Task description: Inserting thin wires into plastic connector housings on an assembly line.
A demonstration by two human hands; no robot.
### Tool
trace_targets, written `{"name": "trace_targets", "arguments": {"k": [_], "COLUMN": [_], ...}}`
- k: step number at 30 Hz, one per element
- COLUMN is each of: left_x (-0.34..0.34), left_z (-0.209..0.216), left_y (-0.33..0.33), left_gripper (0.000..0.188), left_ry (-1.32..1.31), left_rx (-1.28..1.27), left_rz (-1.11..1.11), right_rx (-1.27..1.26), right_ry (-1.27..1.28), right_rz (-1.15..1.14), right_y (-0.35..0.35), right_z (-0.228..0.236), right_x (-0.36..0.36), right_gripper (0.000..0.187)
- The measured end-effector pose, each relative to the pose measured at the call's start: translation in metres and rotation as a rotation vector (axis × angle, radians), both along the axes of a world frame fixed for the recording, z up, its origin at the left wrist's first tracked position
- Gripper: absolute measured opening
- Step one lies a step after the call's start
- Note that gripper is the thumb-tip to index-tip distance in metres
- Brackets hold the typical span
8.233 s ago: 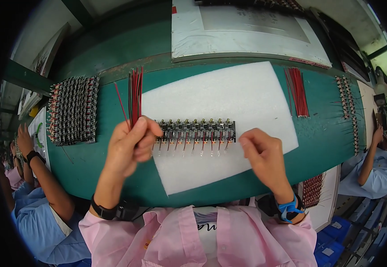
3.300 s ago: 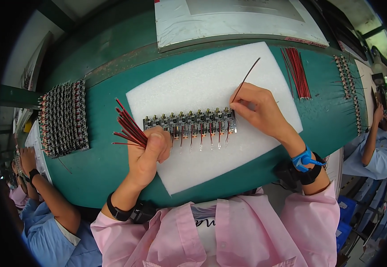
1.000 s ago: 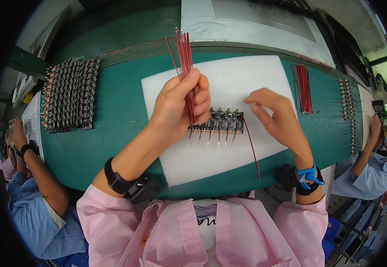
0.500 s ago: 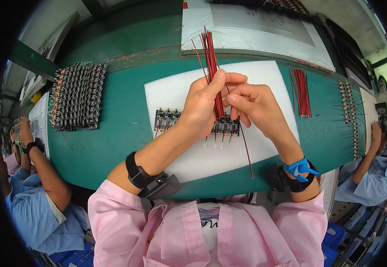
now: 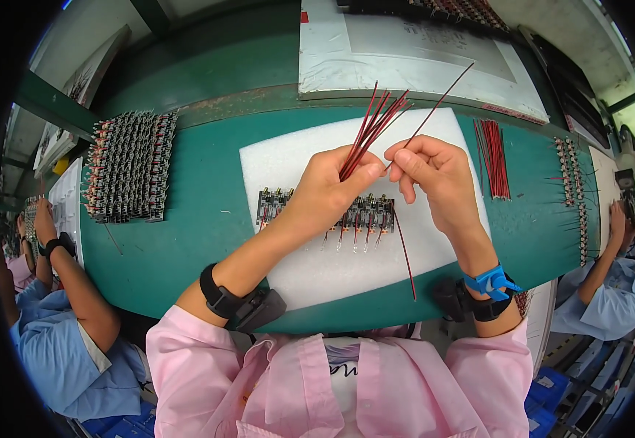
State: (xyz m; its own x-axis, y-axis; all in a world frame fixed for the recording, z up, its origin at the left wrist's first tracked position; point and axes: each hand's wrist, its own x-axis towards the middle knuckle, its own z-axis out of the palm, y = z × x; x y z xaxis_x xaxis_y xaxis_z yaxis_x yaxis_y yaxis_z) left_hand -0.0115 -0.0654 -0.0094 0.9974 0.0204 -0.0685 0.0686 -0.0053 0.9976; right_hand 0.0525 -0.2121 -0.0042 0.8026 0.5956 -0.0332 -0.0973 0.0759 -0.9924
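A bundle of red and black wires [image 5: 376,128] fans upward out of my left hand [image 5: 332,182], whose fingers are wrapped round it. Between finger and thumb, my right hand [image 5: 434,171] pinches a single wire [image 5: 441,98] that slants up to the right. Beneath both hands lies a row of small circuit boards [image 5: 361,215], partly covered by my left hand and forearm. Short leads stick out from its near side. From the row's right end a longer dark red wire [image 5: 405,252] runs down toward me over the foam.
White foam sheet [image 5: 295,281] lies on the green table [image 5: 208,248]. Stacked circuit boards [image 5: 128,168] stand at left. More red wires [image 5: 493,160] and a strip of boards [image 5: 571,197] lie at right. Co-workers sit on either side [image 5: 77,350].
The wire bundle has tilted to the right and sits lower. My right hand has risen slightly and now holds one wire away from the bundle.
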Motion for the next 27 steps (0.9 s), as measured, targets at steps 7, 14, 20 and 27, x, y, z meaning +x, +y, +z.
{"name": "trace_targets", "arguments": {"k": [7,14,20,27], "left_x": [0.0,-0.001,-0.003,-0.008], "left_z": [-0.009,-0.008,-0.011,-0.008], "left_y": [0.002,0.001,0.004,0.013], "left_gripper": [0.018,0.016,0.017,0.017], "left_ry": [-0.07,-0.137,-0.113,-0.018], "left_rx": [0.08,0.27,0.267,0.28], "left_rz": [0.006,0.044,-0.004,-0.068], "right_rx": [-0.049,-0.168,-0.25,-0.347], "right_ry": [-0.058,-0.22,-0.311,-0.497], "right_rz": [-0.039,-0.072,-0.071,-0.042], "right_y": [0.005,0.005,0.002,-0.009], "right_z": [-0.003,-0.006,-0.012,-0.025], "right_x": [-0.003,-0.008,-0.014,-0.011], "right_gripper": [0.013,0.011,0.01,0.006]}}
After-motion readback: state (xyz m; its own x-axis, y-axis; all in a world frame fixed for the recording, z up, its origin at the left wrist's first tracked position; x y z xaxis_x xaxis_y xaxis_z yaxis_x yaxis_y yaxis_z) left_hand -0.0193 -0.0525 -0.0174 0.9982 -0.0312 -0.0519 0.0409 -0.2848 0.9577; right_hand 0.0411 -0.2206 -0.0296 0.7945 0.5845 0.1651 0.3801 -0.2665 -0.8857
